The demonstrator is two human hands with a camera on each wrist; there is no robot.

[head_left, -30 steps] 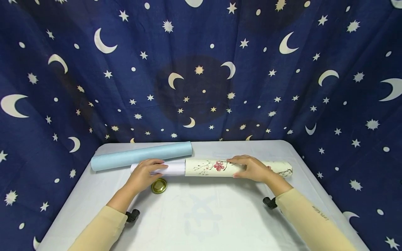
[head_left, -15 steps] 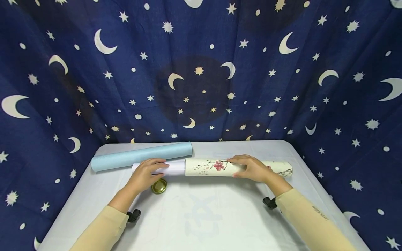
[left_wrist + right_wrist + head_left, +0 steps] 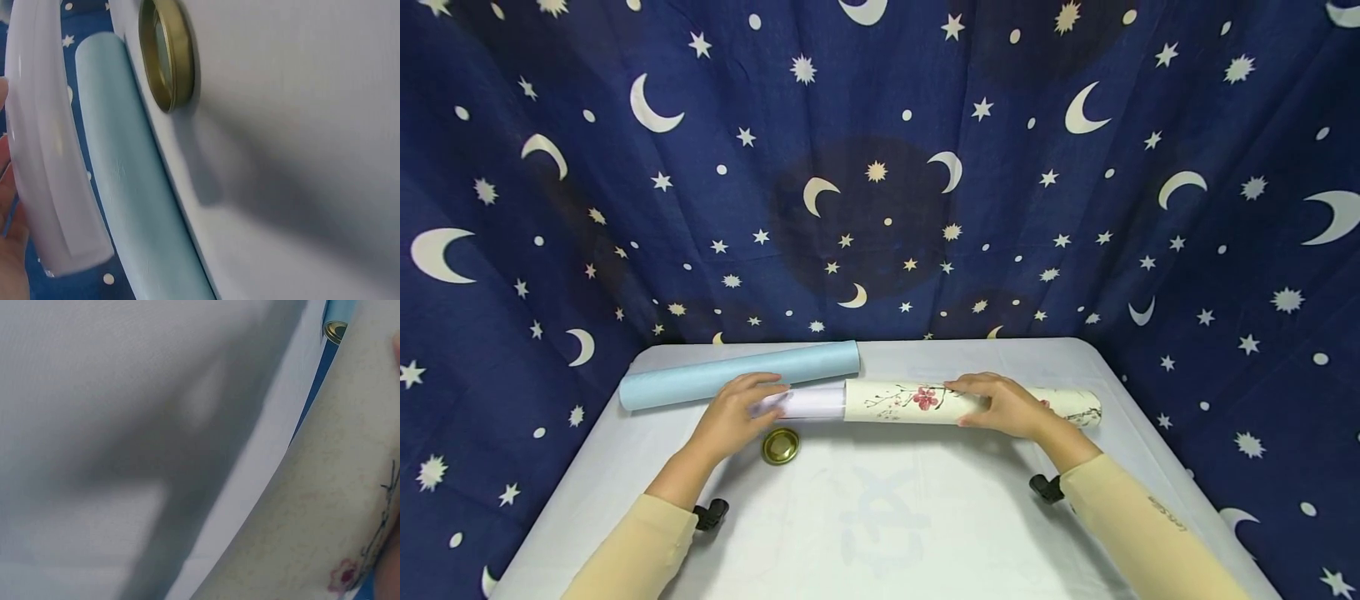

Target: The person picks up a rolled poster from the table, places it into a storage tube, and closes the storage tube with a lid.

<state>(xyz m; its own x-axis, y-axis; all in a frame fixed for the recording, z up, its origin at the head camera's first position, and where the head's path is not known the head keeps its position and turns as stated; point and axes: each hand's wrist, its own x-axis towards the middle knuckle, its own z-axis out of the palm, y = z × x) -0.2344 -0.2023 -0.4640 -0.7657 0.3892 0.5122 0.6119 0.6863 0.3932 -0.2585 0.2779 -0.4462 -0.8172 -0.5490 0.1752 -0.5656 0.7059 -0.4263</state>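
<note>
In the head view a cream roll with a red blossom print lies across the table. A glossy, whitish, translucent roll sticks out of its left end. My left hand curves its thumb and fingers round the outer end of the whitish roll. That end shows in the left wrist view, with the fingertips along its side. My right hand grips the blossom roll right of its middle, thumb on the near side. The right wrist view shows mostly its cream surface.
A light blue roll lies aslant behind the whitish roll. A round gold metal lid rests in front of the left hand. White cloth covers the table, and a dark blue curtain stands behind it.
My left hand has shifted slightly left and up along the whitish roll, whose outer end has slid a little rightward and is now hidden under the hand. The right hand stays in place.
</note>
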